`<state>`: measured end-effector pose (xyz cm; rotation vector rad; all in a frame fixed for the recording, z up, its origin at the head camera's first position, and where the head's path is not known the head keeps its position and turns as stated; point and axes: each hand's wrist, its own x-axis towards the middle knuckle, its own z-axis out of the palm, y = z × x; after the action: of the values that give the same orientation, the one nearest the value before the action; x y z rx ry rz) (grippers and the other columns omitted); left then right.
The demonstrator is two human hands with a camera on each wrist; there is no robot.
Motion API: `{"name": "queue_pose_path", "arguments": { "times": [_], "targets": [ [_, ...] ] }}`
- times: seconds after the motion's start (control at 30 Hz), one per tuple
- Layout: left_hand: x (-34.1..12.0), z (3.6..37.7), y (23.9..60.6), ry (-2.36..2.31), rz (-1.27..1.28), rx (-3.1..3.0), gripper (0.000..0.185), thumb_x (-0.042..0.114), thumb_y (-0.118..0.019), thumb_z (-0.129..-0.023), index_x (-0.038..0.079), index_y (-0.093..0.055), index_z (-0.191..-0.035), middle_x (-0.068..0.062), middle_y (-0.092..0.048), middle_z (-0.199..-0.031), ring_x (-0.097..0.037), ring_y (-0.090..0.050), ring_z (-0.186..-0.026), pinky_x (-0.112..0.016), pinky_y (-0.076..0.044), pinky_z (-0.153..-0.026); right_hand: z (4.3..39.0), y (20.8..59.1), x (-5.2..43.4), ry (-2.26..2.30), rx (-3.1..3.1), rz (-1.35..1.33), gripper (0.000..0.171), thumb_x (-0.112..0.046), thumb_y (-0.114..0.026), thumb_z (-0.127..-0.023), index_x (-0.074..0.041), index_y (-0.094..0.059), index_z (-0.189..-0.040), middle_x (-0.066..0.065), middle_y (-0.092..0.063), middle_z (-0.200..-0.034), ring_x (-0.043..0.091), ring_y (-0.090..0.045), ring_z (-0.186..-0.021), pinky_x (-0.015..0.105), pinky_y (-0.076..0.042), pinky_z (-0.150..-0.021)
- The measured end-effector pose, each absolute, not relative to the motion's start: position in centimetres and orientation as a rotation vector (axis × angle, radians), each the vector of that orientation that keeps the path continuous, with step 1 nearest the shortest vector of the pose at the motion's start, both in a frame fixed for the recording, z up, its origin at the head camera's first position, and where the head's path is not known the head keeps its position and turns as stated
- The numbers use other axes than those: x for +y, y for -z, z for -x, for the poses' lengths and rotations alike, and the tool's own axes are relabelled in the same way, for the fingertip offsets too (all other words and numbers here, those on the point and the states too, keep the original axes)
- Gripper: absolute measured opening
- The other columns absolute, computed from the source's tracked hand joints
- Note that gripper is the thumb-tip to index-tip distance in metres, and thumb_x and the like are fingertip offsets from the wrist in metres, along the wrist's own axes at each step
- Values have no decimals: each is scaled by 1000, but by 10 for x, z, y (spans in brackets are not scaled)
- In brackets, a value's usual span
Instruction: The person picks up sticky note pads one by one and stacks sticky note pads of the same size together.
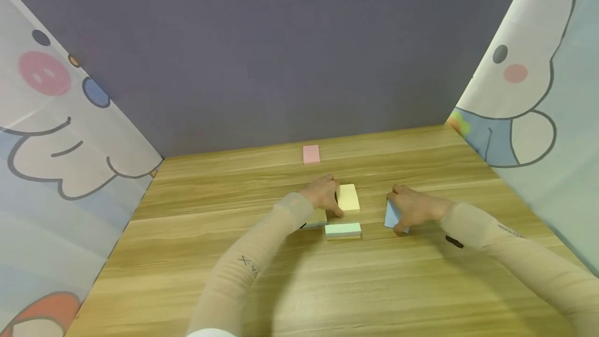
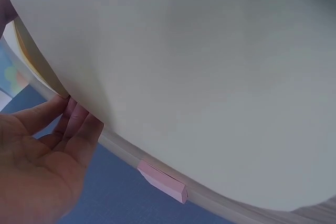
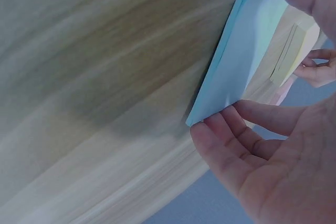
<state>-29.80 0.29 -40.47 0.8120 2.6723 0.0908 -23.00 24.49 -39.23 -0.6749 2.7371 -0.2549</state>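
My left hand (image 1: 322, 194) spans a pale yellow sticky note pad (image 1: 349, 199), thumb at its near end and fingers at its far end. In the left wrist view, a large pale surface (image 2: 210, 87) close to the camera covers much of that hold. To the right, my right hand (image 1: 414, 208) grips a blue sticky note pad (image 1: 392, 217) by two opposite ends. The right wrist view shows the blue pad (image 3: 239, 51) between thumb and fingertips, close over the wood. A mint-topped pad (image 1: 343, 230) lies just nearer than the yellow one.
Another yellowish pad (image 1: 317, 217) is partly hidden under my left wrist. At the back of the wooden table (image 1: 210, 254) lies a pink pad (image 1: 311, 154), near a dark grey upright panel (image 1: 281, 56). Cartoon-printed sheets (image 1: 519, 118) flank the table on both sides.
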Motion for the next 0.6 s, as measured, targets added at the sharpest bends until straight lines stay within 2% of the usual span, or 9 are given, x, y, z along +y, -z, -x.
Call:
{"name": "queue_pose_path", "arguments": {
  "times": [0.13,0.17,0.33,0.6],
  "targets": [
    [3,299,408,-84,-822,2682,86,53,-75,-65,7,-48,-132,-13,-26,-149,-29,-31,-134,-37,-33,-108,234,391,244,250,2754,694,78,-32,-79,-62,10,-47,-120,22,-48,-108,29,-50,-90,37,-51,-71],
    [2,300,408,-87,-822,2683,85,53,-75,-65,8,-48,-132,-13,-26,-148,-29,-32,-134,-37,-33,-107,236,391,244,259,2754,696,77,-32,-79,-62,10,-47,-119,21,-48,-107,26,-49,-87,36,-50,-69],
    [2,298,407,-94,-796,2682,86,53,-75,-65,9,-46,-133,-12,-24,-149,-28,-30,-135,-37,-32,-108,244,390,241,292,2748,669,82,-33,-78,-64,10,-43,-124,30,-43,-121,30,-49,-92,38,-50,-70],
    [1,293,402,-97,-788,2676,87,52,-75,-67,10,-44,-135,-11,-24,-150,-28,-29,-135,-37,-32,-108,262,392,235,357,2734,657,83,-28,-78,-64,12,-41,-126,25,-44,-115,25,-48,-86,30,-49,-65]
  ]
}}
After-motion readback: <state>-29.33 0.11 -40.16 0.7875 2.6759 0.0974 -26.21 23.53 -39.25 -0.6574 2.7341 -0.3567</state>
